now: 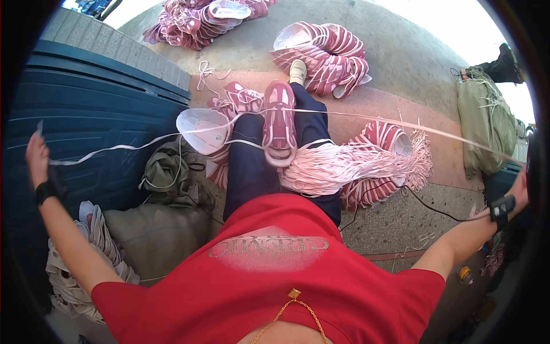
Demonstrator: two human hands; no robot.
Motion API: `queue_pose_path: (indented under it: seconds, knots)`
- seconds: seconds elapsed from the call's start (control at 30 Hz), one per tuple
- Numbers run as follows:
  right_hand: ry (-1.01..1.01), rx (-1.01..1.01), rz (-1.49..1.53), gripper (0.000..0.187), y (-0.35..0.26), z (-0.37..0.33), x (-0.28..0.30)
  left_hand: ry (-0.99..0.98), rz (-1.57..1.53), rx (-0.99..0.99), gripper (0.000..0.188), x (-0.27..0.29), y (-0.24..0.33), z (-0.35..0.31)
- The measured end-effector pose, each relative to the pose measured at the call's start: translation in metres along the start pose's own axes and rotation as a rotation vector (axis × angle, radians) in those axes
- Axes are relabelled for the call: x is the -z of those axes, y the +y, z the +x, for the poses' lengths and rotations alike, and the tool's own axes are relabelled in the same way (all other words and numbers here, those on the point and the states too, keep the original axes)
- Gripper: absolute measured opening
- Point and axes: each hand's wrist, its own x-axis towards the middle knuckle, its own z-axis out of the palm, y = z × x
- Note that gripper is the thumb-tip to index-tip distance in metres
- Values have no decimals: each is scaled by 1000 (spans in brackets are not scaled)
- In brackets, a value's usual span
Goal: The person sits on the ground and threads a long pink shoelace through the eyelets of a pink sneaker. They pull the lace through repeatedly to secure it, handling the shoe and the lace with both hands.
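Observation:
A maroon-pink shoe upper [279,129] lies across my thighs, toe end away from me. A pale pink shoelace [395,121] runs from it out to both sides. My left hand [38,157], raised at the far left, is closed on one length of lace, whose tip sticks up above the fingers. At the far right rim my right hand [520,188] grips the other length, pulled nearly straight; its fingertips are partly lost in the dark edge. The left length hangs slack. Beside the upper, a thick bundle of pink laces [329,167] lies over my right thigh.
Strung stacks of pink uppers lie ahead [344,54], far left [189,23] and by my right leg [369,192]. A blue metal door [86,123] stands left. Nearby are a grey-green sack [163,235], pale uppers [86,258] and a green sack [487,129] at right.

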Motion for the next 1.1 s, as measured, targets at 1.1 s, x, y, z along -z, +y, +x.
queue_pose_path:
  seconds: [1.1]
  knots:
    - [-1060,-82,-1312,23,492,-326,-302,-854,-181,628,16,-629,-126,-367]
